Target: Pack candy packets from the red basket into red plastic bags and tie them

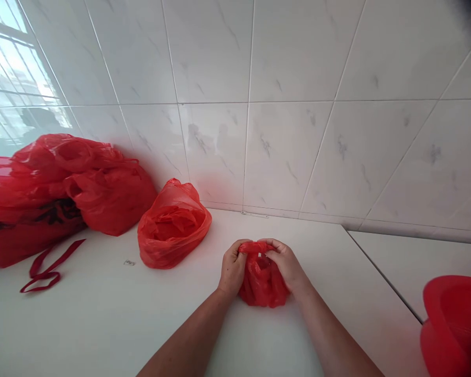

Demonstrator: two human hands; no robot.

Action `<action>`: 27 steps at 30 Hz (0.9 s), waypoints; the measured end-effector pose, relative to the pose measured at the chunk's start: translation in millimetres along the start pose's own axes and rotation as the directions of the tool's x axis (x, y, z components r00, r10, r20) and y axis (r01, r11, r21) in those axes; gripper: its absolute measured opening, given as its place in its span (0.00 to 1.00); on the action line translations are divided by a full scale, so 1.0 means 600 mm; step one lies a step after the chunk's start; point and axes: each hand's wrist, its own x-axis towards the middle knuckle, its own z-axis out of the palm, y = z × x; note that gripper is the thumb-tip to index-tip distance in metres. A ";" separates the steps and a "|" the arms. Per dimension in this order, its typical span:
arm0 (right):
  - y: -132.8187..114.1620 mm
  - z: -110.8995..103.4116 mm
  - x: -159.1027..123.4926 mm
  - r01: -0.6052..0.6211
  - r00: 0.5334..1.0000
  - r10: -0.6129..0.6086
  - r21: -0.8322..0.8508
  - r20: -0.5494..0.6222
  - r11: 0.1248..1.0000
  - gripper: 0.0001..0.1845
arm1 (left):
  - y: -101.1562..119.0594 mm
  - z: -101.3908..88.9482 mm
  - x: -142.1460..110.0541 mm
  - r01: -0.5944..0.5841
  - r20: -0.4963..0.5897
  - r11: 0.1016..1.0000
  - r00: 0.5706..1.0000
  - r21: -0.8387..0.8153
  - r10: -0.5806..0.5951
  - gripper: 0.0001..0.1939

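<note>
A small crumpled red plastic bag (261, 285) sits on the white counter (102, 324) in front of me. My left hand (233, 267) grips its upper left edge with fingers curled closed. Pinching the bag's top from the right side is my right hand (286, 264), fingers pressed together. Both hands touch at the bunched top of the bag.
Another red bag (172, 225) lies open, with more red plastic inside, to the left near the tiled wall (282, 104). A big heap of red bags (55, 193) with loose handles fills the far left. A red basket (455, 324) stands at the lower right.
</note>
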 end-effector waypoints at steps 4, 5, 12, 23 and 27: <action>-0.010 -0.013 -0.002 -0.036 0.999 0.036 0.332 0.006 0.943 0.17 | -0.011 -0.007 0.004 0.018 -0.105 0.999 0.994 -0.032 -0.021 0.15; -0.010 -0.019 0.000 -0.019 0.999 0.031 0.359 -0.028 0.933 0.17 | -0.013 -0.010 0.006 0.004 -0.124 1.000 0.992 -0.025 -0.007 0.15; 0.012 -0.106 0.020 0.122 0.959 -0.005 0.396 -0.283 0.910 0.17 | -0.018 -0.046 0.029 -0.110 -0.382 0.989 0.913 0.103 0.142 0.13; 0.024 -0.127 0.009 0.034 0.998 -0.008 0.389 -0.070 0.921 0.29 | -0.015 -0.076 0.037 0.078 0.027 0.996 0.997 -0.044 -0.077 0.30; 0.017 -0.108 -0.003 -0.038 0.996 0.018 0.245 0.085 0.969 0.41 | -0.017 -0.077 0.036 0.121 0.173 0.991 0.976 0.057 -0.129 0.40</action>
